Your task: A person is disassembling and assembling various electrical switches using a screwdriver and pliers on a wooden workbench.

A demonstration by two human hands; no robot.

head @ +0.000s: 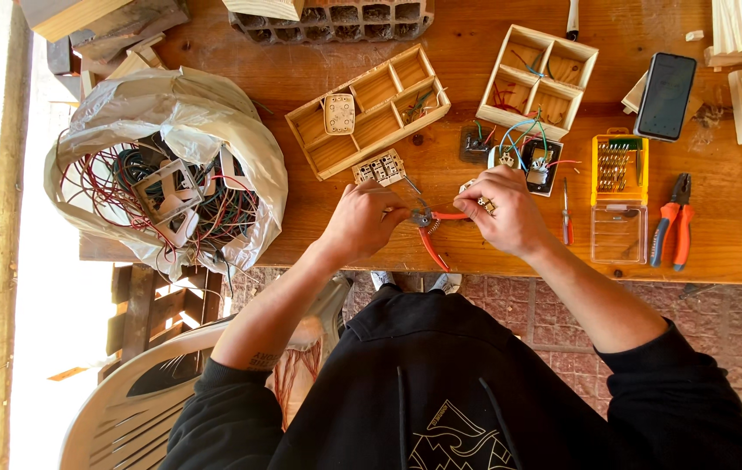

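Note:
My left hand (362, 219) grips small pliers with red handles (434, 235) over the front edge of the wooden table (336, 235). The pliers' jaws point toward my right hand (503, 211), which pinches a small pale electrical part (484, 204) between its fingers. The two hands almost touch. Just beyond my right hand lie switch modules with blue, green and red wires (519, 152). A pale switch block (380, 168) rests beyond my left hand.
A plastic bag of tangled wires and switch frames (166, 178) sits at the left. Two wooden divider trays (369, 109) (538, 80), a dark phone (665, 96), a yellow bit case (619, 196), a small screwdriver (565, 213) and orange-handled pliers (671, 219) lie on the table.

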